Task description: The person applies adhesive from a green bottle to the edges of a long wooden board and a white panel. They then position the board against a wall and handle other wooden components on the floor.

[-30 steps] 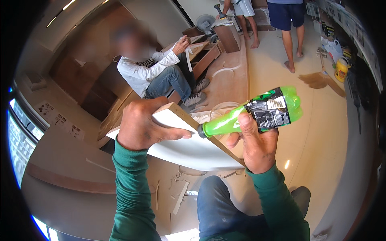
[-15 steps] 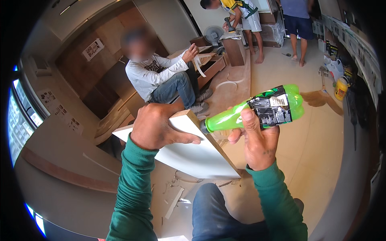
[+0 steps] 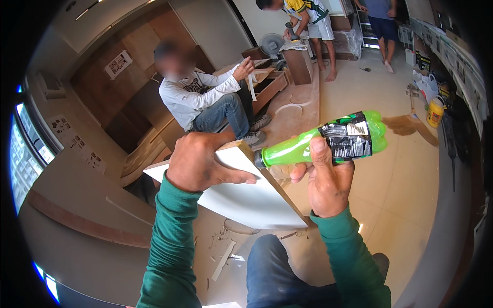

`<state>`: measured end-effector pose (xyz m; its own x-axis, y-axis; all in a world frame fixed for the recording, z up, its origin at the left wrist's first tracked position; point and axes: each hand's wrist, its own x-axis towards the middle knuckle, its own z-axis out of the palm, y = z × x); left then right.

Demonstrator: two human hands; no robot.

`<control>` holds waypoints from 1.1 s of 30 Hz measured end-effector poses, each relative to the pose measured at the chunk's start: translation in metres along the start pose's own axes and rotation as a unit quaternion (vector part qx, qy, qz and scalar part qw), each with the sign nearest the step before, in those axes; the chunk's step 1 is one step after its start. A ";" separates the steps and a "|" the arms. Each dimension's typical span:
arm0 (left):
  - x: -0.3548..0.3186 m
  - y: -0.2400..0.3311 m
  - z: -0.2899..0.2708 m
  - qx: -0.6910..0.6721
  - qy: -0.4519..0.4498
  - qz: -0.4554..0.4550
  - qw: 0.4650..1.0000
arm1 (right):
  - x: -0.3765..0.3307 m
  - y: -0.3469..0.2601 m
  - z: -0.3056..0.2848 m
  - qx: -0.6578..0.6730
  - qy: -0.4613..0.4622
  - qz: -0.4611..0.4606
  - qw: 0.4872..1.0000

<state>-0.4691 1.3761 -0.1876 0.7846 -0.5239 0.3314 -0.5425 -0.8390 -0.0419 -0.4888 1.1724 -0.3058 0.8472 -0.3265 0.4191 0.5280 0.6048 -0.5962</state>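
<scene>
My left hand [image 3: 197, 161] grips the top corner of a white board [image 3: 246, 197] with a bare wood-coloured edge, its thumb pressed on the white face. The board tilts down toward my knees. In my right hand [image 3: 331, 179] lies a green plastic bottle [image 3: 290, 149] with a black label, held nearly level with its base to the right. The bottle's dark neck end meets the board's edge near the top corner; what exactly touches there is partly hidden. My right thumb rests along the bottle's label.
Ahead, a person in a grey shirt [image 3: 197, 92] sits by wooden drawers [image 3: 272, 87]. Another person [image 3: 310, 31] holds a power drill [image 3: 292, 32] over a brown cabinet [image 3: 297, 66]. A broom [image 3: 403, 124] and a yellow container [image 3: 435, 113] are at right. Scraps [image 3: 223, 261] litter the floor.
The bottle's neck has shifted slightly left along the board's edge, with my right hand moving a little left. My left hand stays put. The person at the far right has stepped and turned.
</scene>
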 end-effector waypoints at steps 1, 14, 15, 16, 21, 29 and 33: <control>0.000 0.001 0.001 -0.003 0.004 0.001 1.000 | 0.001 -0.002 0.004 -0.012 -0.001 0.000 1.000; 0.000 -0.001 0.003 -0.006 0.019 0.014 1.000 | 0.014 -0.019 0.005 0.034 0.005 -0.052 0.998; 0.001 -0.002 0.003 -0.004 0.024 0.020 1.000 | 0.016 -0.020 0.005 0.033 -0.002 -0.055 0.998; 0.000 -0.003 0.003 -0.001 0.021 0.019 1.000 | 0.017 -0.021 0.007 0.027 -0.010 -0.056 0.998; -0.005 -0.006 0.005 -0.010 0.029 0.028 0.999 | 0.009 -0.026 0.009 -0.037 -0.038 -0.058 0.997; -0.010 -0.012 0.006 -0.004 0.038 0.032 0.999 | -0.008 -0.001 0.011 -0.037 -0.025 -0.031 0.999; -0.010 -0.008 0.001 -0.004 0.047 0.050 0.998 | -0.022 0.005 -0.012 -0.036 -0.012 0.010 0.999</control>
<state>-0.4723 1.3874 -0.1919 0.6949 -0.5893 0.4121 -0.6198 -0.7814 -0.0723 -0.5037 1.1738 -0.3260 0.8559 -0.2968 0.4234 0.5153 0.5572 -0.6511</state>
